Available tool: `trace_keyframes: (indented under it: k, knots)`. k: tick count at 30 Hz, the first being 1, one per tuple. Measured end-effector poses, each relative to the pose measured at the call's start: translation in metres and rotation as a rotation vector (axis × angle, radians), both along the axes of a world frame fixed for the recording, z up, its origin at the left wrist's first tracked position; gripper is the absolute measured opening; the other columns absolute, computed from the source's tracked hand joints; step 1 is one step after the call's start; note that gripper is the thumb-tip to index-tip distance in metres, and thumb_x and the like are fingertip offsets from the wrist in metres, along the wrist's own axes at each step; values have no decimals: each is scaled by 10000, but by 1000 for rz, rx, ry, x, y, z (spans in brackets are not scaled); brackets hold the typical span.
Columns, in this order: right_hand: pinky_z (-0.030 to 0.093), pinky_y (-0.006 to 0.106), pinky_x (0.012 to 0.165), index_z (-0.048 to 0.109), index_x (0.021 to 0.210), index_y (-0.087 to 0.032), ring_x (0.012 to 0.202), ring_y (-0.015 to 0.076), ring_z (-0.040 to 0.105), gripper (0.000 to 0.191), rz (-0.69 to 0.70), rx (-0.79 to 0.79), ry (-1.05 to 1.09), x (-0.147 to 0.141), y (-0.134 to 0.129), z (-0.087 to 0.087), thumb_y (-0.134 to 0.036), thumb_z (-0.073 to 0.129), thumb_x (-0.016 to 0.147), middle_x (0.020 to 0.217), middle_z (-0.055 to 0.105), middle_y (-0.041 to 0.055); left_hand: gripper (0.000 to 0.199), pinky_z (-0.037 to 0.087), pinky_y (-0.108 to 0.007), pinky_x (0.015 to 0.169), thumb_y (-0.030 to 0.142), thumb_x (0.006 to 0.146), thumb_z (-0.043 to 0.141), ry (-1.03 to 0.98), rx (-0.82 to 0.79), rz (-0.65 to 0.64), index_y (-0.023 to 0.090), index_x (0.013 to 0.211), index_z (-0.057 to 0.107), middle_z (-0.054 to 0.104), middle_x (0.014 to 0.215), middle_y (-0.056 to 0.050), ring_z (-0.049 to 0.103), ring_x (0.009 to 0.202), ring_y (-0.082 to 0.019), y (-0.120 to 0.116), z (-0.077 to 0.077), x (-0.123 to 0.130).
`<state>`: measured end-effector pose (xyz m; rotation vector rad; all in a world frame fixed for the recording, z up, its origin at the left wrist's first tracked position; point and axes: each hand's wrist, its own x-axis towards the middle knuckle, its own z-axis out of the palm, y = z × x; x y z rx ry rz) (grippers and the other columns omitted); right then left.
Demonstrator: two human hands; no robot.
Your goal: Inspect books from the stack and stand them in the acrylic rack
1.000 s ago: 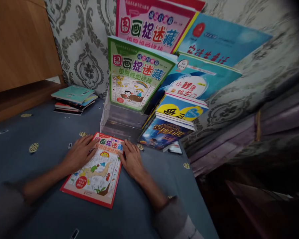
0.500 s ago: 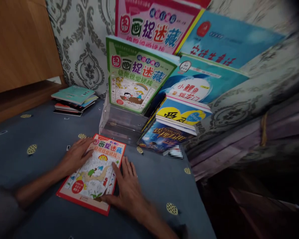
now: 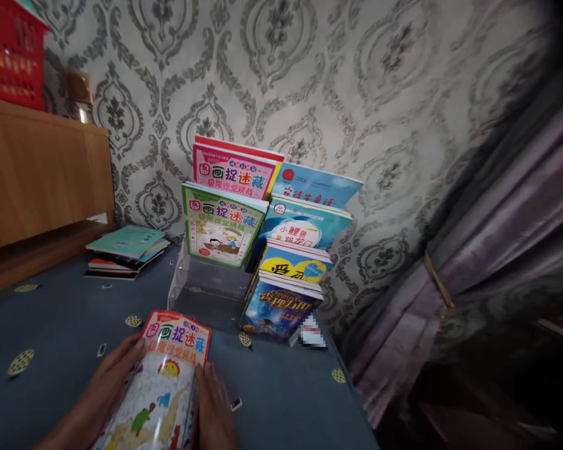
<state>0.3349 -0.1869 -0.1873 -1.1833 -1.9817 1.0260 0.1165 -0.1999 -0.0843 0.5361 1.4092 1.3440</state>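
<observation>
Paperback (image 3: 166, 390) bowed between your left hand (image 3: 104, 389) and right hand (image 3: 214, 406), both half-open, gripping its long edges. Likely light, bendy, slick-covered; keep side pressure even. Below, blue patterned cloth (image 3: 286, 400); beyond, clear rack (image 3: 211, 281) of books (image 3: 223, 240), purple curtain (image 3: 406, 350), scrolled wallpaper (image 3: 394, 119).

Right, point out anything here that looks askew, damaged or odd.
The red-bordered book bows between the left hand and right hand, its cover curved rather than flat. Beside the wooden cabinet, the stacked books lie skewed, edges out of line. I see no spill or damage.
</observation>
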Motion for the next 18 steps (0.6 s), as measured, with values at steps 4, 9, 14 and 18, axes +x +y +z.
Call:
trace_keyframes:
  k: [4,9,14,18]
  knots:
    - [343,560,1204,545,1478,-215,1465,401,428,959,-119,-200,593,-15,-18,20,-671,812,678,1520,557,138,788,634,-308,719,615,444,931,-123,36,33,248,1089,665,800,981,-52,757,981,-311,-7,26,18]
    - [447,554,1125,683,1277,-166,1294,386,616,755,-45,-494,950,-40,-13,67,-530,874,644,1329,705,142,778,604,-306,596,646,506,902,-62,219,-94,249,1114,624,791,928,-37,758,789,-286,0,48,33]
    - [387,461,1199,516,1501,-229,1452,312,463,789,-140,-166,846,-43,-3,123,-405,783,779,1543,538,89,818,621,-343,726,660,591,854,34,485,-144,247,1246,590,763,1121,-85,738,968,-331,21,54,27]
    - [294,440,1264,302,1625,-268,1559,305,265,838,-156,256,458,-29,-7,127,-299,675,875,1693,295,42,898,531,-430,1037,659,615,839,212,678,-263,244,1367,576,673,1340,-113,592,1280,-394,28,48,14]
